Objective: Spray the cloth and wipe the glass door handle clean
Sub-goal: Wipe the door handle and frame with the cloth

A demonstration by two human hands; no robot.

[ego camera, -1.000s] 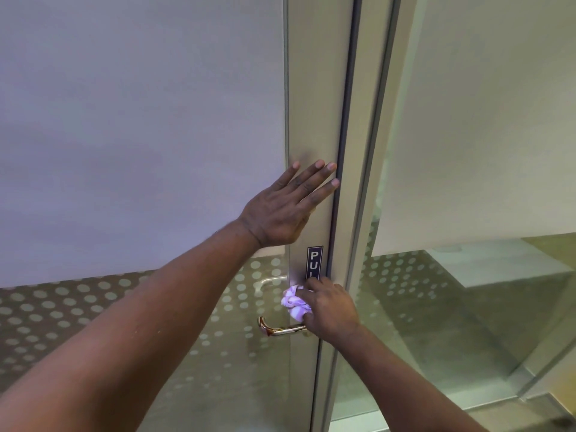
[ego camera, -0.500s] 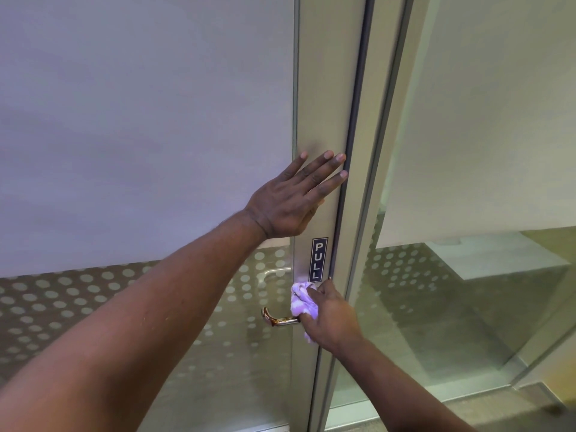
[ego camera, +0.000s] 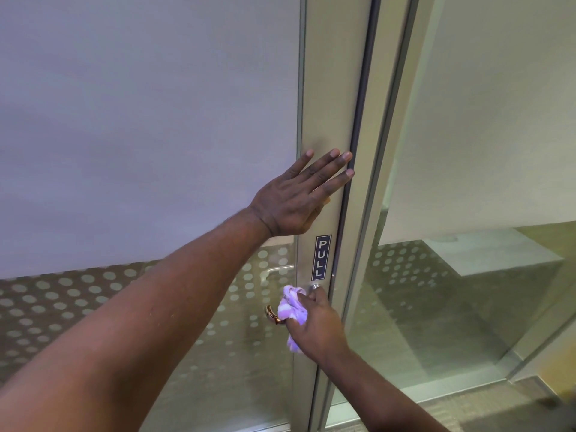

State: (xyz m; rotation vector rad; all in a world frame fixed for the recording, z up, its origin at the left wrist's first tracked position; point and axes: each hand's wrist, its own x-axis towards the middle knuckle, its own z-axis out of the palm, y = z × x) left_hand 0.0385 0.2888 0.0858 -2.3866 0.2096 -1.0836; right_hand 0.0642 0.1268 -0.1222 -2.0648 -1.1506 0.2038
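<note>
1. The left hand point(ego camera: 293, 201) lies flat and open-palmed on the pale metal door frame stile point(ego camera: 330, 88), fingers spread and pointing up to the right, the fingertips reaching the dark rubber seal point(ego camera: 361, 120) at the stile's edge. Its grip holds nothing. Compared with half a second ago, it sits in nearly the same spot on the stile above the sign.

2. The right hand point(ego camera: 318, 328) has its grip closed around a crumpled white-and-lilac cloth point(ego camera: 291, 310), pressing it against the curved brass-coloured lever door handle point(ego camera: 272, 316). The cloth covers the handle's shaft; only the curled left end of the lever shows past the cloth.

3. A second ago the cloth was bunched just under the sign, close to the handle's base; it now sits further left along the lever and hangs lower, with a tail of fabric showing beneath the fingers.

4. The small round silver base of the handle point(ego camera: 314, 287), hidden earlier, now shows just above the right hand's knuckles.

5. The dark blue vertical sign reading PULL point(ego camera: 321, 257) is fully visible between the two hands; a second ago its lower letters were covered by the right hand.

6. Through the frosted glass door panel with grey dots point(ego camera: 93, 307), the matching lever on the far side point(ego camera: 276, 271) appears faintly, as before.
</note>
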